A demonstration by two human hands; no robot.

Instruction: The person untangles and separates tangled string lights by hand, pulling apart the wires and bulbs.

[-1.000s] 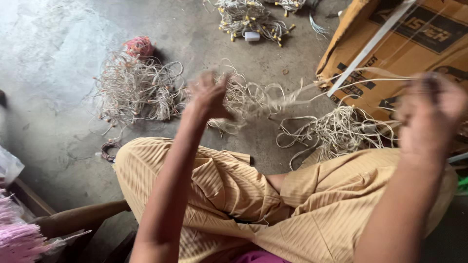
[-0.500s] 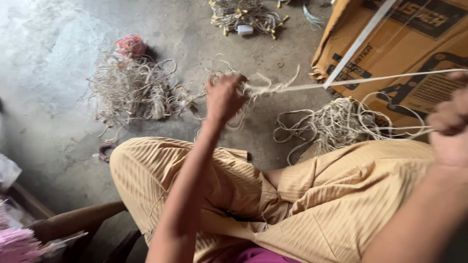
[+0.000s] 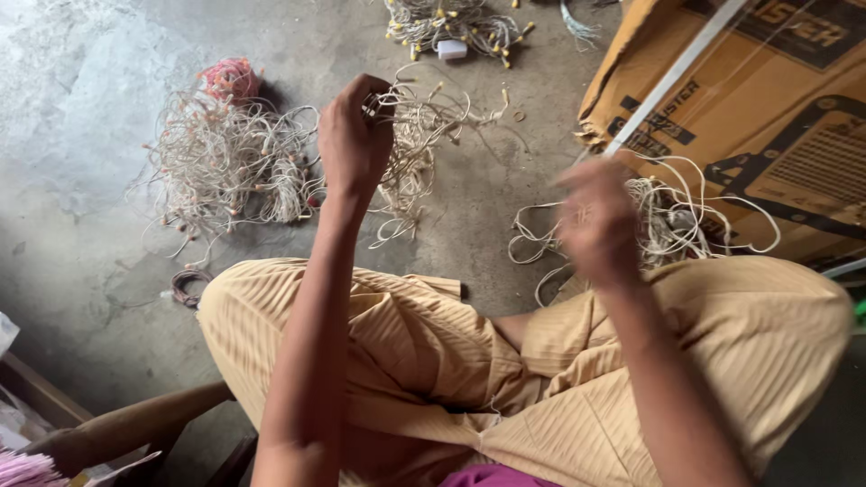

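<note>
Left hand (image 3: 354,144) raised just above the loose bundle of pale wire (image 3: 410,149), fingers pinched shut on a few loops of it; right hand (image 3: 597,221) blurred, right of that bundle, grip impossible to tell; judged best done by keeping the loops taut and drawing strands out slowly, so nothing knots; left of the bundle, a bigger tangled heap (image 3: 225,167) with a pink ball (image 3: 230,77) at its far edge; beyond it, another wire cluster (image 3: 451,27); right of it, a cardboard box (image 3: 758,117) crowding a further wire pile (image 3: 672,221); floor tangles judged likely to snag.
</note>
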